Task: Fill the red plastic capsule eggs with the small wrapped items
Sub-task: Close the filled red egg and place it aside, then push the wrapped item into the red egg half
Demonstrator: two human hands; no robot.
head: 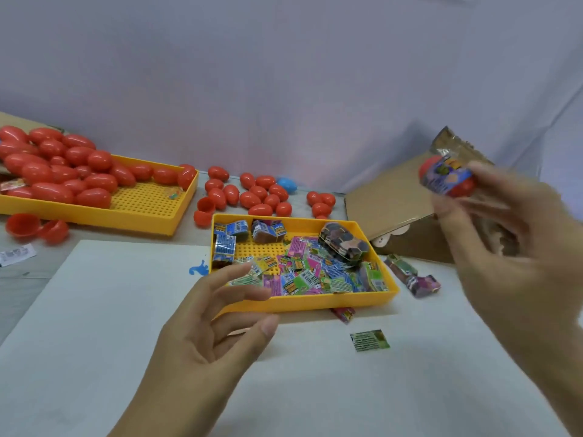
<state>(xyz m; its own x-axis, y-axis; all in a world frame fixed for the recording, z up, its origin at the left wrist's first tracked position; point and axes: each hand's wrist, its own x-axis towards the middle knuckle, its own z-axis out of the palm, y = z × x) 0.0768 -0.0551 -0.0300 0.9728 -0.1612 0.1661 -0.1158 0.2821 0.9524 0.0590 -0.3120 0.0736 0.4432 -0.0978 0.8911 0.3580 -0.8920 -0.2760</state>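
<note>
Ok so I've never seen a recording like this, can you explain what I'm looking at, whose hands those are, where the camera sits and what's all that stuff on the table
There is no machine here. A person wears a wide-angle camera on the head, which looks forward and down, so the two hands are the wearer's own.

The right hand is raised and holds a red capsule egg with a small wrapped item against it; it is blurred, so I cannot tell if the item is inside. The left hand is open and holds nothing, near the front tray.

On the table, the near yellow tray holds many colourful wrapped items. A second yellow tray at the back left is piled with red eggs. More loose eggs lie between the trays, one of them blue. A cardboard box stands on the right.
</note>
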